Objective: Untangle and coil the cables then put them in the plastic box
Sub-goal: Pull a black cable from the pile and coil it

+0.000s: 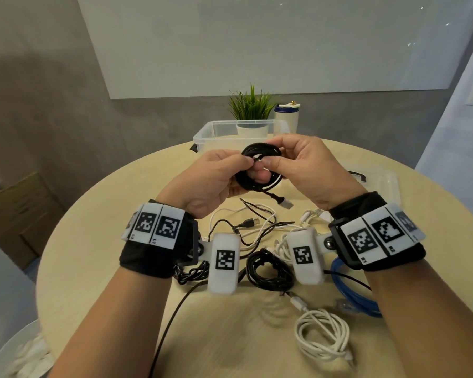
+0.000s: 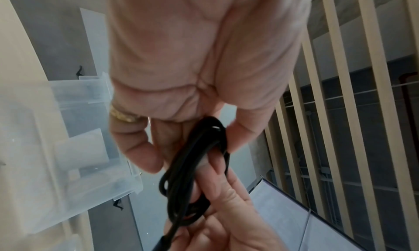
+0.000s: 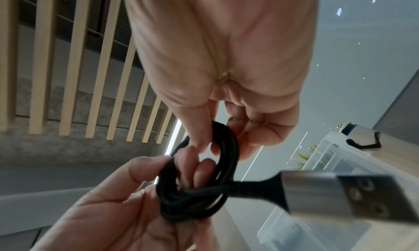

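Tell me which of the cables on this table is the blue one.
The blue cable is the looped one at the table's right edge, partly hidden under the right wrist. Every other cable in view is black or white, including the black coil held in both hands.

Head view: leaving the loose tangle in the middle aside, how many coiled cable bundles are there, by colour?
Black: 2, the held black coil gripped by the left hand and the right hand, and the lying black coil on the table
White: 1, the white coil
Blue: 1, the blue coil, partly hidden by the wrist
Total: 4
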{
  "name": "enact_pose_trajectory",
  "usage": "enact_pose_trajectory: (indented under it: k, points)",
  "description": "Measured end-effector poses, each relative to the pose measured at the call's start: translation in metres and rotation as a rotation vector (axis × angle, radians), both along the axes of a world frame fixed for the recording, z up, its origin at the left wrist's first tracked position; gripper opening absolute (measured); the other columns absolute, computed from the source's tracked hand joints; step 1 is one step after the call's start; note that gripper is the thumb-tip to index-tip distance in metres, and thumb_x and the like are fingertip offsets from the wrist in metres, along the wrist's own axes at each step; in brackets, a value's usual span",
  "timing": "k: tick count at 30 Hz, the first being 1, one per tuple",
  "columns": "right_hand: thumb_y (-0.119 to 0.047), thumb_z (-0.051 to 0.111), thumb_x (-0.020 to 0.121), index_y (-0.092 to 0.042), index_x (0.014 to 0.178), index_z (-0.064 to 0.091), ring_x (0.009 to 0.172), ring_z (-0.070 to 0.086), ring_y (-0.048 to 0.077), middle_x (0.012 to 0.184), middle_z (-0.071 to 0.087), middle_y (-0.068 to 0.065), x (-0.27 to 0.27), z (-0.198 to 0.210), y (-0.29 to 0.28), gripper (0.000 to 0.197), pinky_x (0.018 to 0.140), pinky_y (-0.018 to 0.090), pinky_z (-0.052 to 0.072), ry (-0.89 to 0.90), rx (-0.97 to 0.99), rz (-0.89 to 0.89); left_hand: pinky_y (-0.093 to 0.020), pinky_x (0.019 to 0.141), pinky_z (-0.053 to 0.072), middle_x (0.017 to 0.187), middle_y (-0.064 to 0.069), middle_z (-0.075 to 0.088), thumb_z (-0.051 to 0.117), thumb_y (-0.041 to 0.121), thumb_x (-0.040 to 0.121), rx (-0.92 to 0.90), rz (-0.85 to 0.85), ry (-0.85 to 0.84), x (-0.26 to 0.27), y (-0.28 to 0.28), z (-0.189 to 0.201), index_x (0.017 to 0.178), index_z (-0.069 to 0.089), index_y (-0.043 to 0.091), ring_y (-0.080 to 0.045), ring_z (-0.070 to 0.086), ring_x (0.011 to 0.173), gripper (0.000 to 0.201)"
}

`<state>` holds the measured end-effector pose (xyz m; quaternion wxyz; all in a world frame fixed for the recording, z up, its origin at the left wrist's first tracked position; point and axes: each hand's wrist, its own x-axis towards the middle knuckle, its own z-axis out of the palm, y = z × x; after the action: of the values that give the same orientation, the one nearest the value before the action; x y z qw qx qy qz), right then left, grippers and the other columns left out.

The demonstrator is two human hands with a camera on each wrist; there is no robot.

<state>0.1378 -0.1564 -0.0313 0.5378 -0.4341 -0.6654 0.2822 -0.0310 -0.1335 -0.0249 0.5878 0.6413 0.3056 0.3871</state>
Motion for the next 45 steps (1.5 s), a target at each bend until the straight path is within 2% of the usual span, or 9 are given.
enact_pose_trajectory:
  k: [4, 7, 15, 22, 24, 27, 34, 39, 45]
  points:
    - [-0.003, 0.066, 0.087, -0.012, 0.112, 0.068, 0.097, 0.067, 0.016, 0.101, 0.072, 0.006, 0.001, -0.001, 0.001, 0.027, 0.091, 0.031, 0.053, -0.035, -0.005, -0.024, -0.027, 0.067, 0.039, 0.068, 0.003, 0.063, 0.044, 0.013, 0.099, -0.004, 0.03, 0.051, 0.003, 0.001, -0.001, 0.086, 0.059, 0.015, -0.012, 0.064, 0.076, 0.02]
    - [-0.003, 0.067, 0.086, -0.015, 0.112, 0.066, 0.087, 0.067, 0.008, 0.095, 0.072, 0.002, 0.0, -0.002, 0.001, 0.029, 0.084, 0.025, 0.054, -0.046, -0.007, -0.076, -0.026, 0.062, 0.037, 0.063, 0.005, 0.056, 0.043, 0.013, 0.099, -0.011, 0.067, 0.054, 0.006, 0.003, -0.003, 0.086, 0.056, 0.016, -0.012, 0.064, 0.073, 0.02]
    - [-0.002, 0.072, 0.081, -0.023, 0.089, 0.066, 0.073, 0.064, 0.008, 0.087, 0.069, 0.002, 0.0, 0.0, 0.001, 0.024, 0.073, 0.021, 0.054, -0.079, 0.007, -0.119, -0.026, 0.06, 0.035, 0.066, 0.008, 0.066, 0.042, 0.008, 0.099, 0.01, 0.129, 0.083, 0.01, 0.005, -0.007, 0.091, 0.055, 0.016, -0.007, 0.063, 0.063, 0.016]
    - [-0.009, 0.066, 0.089, -0.012, 0.105, 0.065, 0.083, 0.065, 0.009, 0.09, 0.07, 0.001, -0.001, -0.001, -0.001, 0.017, 0.08, 0.02, 0.054, -0.138, -0.092, -0.074, -0.029, 0.065, 0.038, 0.064, 0.008, 0.065, 0.044, 0.003, 0.097, -0.002, 0.167, 0.046, 0.009, 0.008, -0.008, 0.09, 0.053, 0.014, -0.008, 0.061, 0.059, 0.016]
    - [-0.012, 0.064, 0.091, -0.01, 0.105, 0.066, 0.079, 0.063, 0.006, 0.087, 0.069, 0.002, -0.001, 0.0, -0.003, 0.014, 0.074, 0.013, 0.051, -0.169, -0.11, -0.073, -0.03, 0.068, 0.038, 0.066, 0.007, 0.065, 0.046, 0.003, 0.096, 0.009, 0.157, 0.044, 0.008, 0.009, -0.008, 0.092, 0.055, 0.015, -0.009, 0.059, 0.061, 0.016]
    - [-0.014, 0.064, 0.091, -0.01, 0.1, 0.066, 0.067, 0.06, -0.004, 0.081, 0.067, -0.001, 0.0, 0.002, -0.005, 0.011, 0.062, 0.009, 0.046, -0.128, -0.12, -0.084, -0.025, 0.059, 0.033, 0.072, 0.008, 0.065, 0.048, 0.004, 0.095, 0.011, 0.119, 0.024, 0.007, 0.008, -0.006, 0.102, 0.06, 0.02, -0.008, 0.056, 0.064, 0.02]
    - [-0.005, 0.06, 0.089, -0.007, 0.102, 0.064, 0.077, 0.063, 0.008, 0.083, 0.073, 0.001, 0.005, 0.005, -0.008, 0.013, 0.07, 0.025, 0.046, -0.071, -0.234, -0.018, -0.025, 0.057, 0.033, 0.067, 0.003, 0.056, 0.041, 0.002, 0.097, -0.075, 0.057, -0.052, 0.002, 0.007, -0.003, 0.117, 0.053, 0.02, -0.011, 0.052, 0.059, 0.03]
    - [0.002, 0.064, 0.085, -0.011, 0.09, 0.06, 0.074, 0.065, 0.007, 0.08, 0.074, 0.002, 0.003, 0.007, -0.01, 0.014, 0.062, 0.018, 0.048, -0.041, -0.209, -0.044, -0.021, 0.051, 0.034, 0.068, 0.003, 0.053, 0.038, 0.001, 0.097, -0.026, 0.042, 0.003, 0.003, 0.007, -0.005, 0.123, 0.054, 0.018, -0.009, 0.051, 0.058, 0.035]
    - [0.002, 0.064, 0.084, -0.007, 0.099, 0.065, 0.065, 0.064, -0.003, 0.083, 0.074, 0.007, 0.003, 0.006, -0.009, 0.017, 0.055, 0.006, 0.044, -0.06, -0.181, -0.083, -0.019, 0.05, 0.038, 0.07, 0.004, 0.059, 0.04, 0.002, 0.098, -0.024, 0.056, 0.015, 0.005, 0.009, -0.007, 0.128, 0.05, 0.014, -0.008, 0.052, 0.058, 0.034]
